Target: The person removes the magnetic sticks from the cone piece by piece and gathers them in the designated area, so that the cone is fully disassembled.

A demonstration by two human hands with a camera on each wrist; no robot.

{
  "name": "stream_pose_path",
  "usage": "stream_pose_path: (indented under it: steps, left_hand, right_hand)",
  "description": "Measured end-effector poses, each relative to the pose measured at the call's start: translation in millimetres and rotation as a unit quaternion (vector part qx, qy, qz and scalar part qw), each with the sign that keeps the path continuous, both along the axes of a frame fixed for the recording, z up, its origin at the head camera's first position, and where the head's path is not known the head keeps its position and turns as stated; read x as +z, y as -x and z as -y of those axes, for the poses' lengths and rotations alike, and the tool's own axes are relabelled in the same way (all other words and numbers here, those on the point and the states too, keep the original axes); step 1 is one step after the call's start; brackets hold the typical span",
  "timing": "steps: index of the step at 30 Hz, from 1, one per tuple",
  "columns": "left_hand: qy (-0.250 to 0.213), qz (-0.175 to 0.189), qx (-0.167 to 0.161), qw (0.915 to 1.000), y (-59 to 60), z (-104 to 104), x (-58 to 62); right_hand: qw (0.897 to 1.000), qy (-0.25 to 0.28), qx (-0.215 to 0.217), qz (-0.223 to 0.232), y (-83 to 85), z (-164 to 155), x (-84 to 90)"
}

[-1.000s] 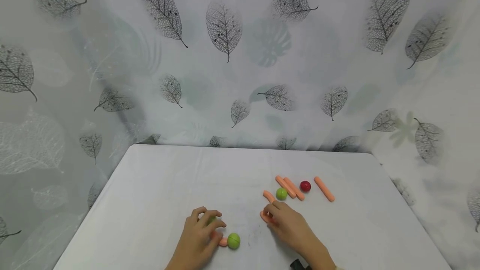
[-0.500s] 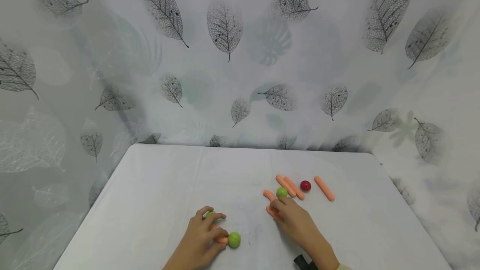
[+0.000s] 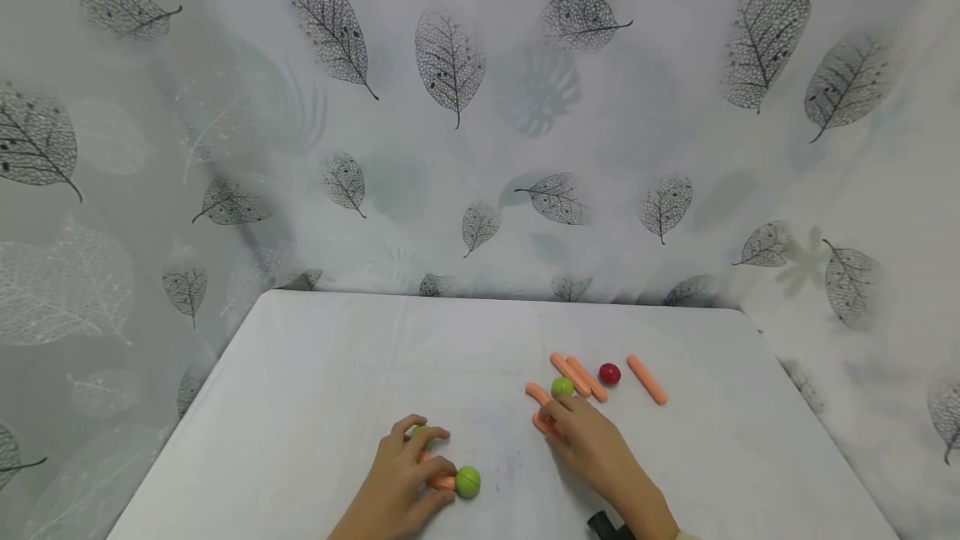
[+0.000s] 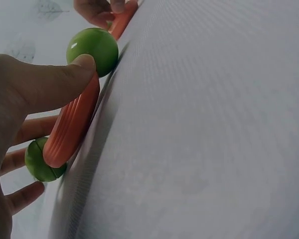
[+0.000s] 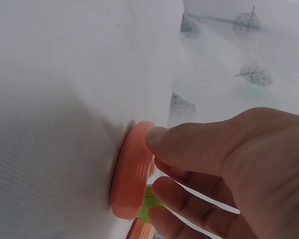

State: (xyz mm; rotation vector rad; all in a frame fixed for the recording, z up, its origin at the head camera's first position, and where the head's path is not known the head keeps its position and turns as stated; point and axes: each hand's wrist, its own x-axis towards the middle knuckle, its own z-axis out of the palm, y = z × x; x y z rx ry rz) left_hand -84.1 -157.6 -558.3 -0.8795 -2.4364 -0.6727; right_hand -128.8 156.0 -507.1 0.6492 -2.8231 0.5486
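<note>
My left hand [image 3: 401, 482] grips a ribbed orange rod [image 4: 72, 124] lying on the table; its thumb [image 4: 50, 87] presses where the rod meets a green ball [image 3: 467, 482]. A second green ball [image 3: 420, 433] sits at the rod's other end under my fingers. My right hand [image 3: 585, 440] pinches another orange rod [image 3: 540, 422], seen end-on in the right wrist view [image 5: 132, 169], thumb on top. Its fingertips reach a loose green ball [image 3: 562, 387], also visible behind the fingers [image 5: 149, 206].
Beyond the right hand lie three loose orange rods [image 3: 570, 373] [image 3: 587, 378] [image 3: 647, 379], a shorter one [image 3: 537, 392] and a red ball [image 3: 609, 373]. The white table [image 3: 337, 373] is walled by a leaf-print curtain [image 3: 450, 148] behind and on both sides.
My right hand has slid a little forward with its rod, up to the loose green ball. The left hand has stayed put, only shifting its fingers on the rod.
</note>
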Motion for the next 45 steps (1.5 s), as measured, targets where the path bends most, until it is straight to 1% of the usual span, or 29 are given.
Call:
stream_pose_path:
  steps: [4,6,8,11,15,18,23,26,28,33,37,40,45]
  left_hand:
    - [-0.002,0.005,0.0,1.0,0.0,-1.6,1.1]
    - [-0.004,0.013,-0.001,0.9999,-0.5,-2.7,1.6]
    - [-0.005,0.021,-0.002,0.9998,-1.2,-4.0,1.9]
    - [-0.005,0.03,0.0,0.9995,-2.2,-5.2,2.0]
    - [-0.002,0.027,0.004,0.9996,-2.1,-6.1,0.6]
    - [-0.002,0.018,0.005,0.9998,-0.9,-6.7,-1.7]
    - [0.0,0.007,0.008,0.9999,0.4,-7.3,-6.1]
    - [0.002,0.004,0.013,0.9999,0.1,-7.6,-7.9]
    - [0.003,0.001,0.018,0.9998,-0.2,-7.8,-8.4]
    - [-0.001,-0.009,0.023,0.9997,-0.1,-9.2,-7.5]
    - [-0.006,-0.018,0.023,0.9996,0.2,-10.2,-7.0]
    - [-0.006,-0.019,0.025,0.9995,0.4,-10.5,-7.2]
    - [-0.006,-0.01,0.027,0.9996,0.4,-10.4,-7.2]
  right_hand:
    - [1.0,0.02,0.007,0.022,-0.3,1.6,1.3]
    - [0.997,0.049,0.022,0.047,-0.1,2.3,0.7]
    - [0.992,0.086,0.046,0.078,0.2,2.8,-0.2]
    - [0.978,0.134,0.083,0.136,0.4,3.9,-1.2]
    - [0.957,0.17,0.119,0.201,-0.8,7.9,-2.6]
    - [0.945,0.192,0.15,0.219,-3.5,12.1,-5.9]
    - [0.923,0.227,0.202,0.237,-9.4,19.8,-14.0]
    - [0.915,0.229,0.217,0.253,-12.2,25.2,-18.6]
    - [0.911,0.225,0.222,0.266,-13.7,29.0,-20.8]
    - [0.908,0.218,0.231,0.273,-16.8,36.8,-23.2]
    - [0.912,0.215,0.223,0.27,-20.9,40.3,-24.1]
    - [0.918,0.211,0.212,0.262,-23.3,42.8,-25.9]
    - [0.932,0.194,0.207,0.225,-24.1,48.6,-31.2]
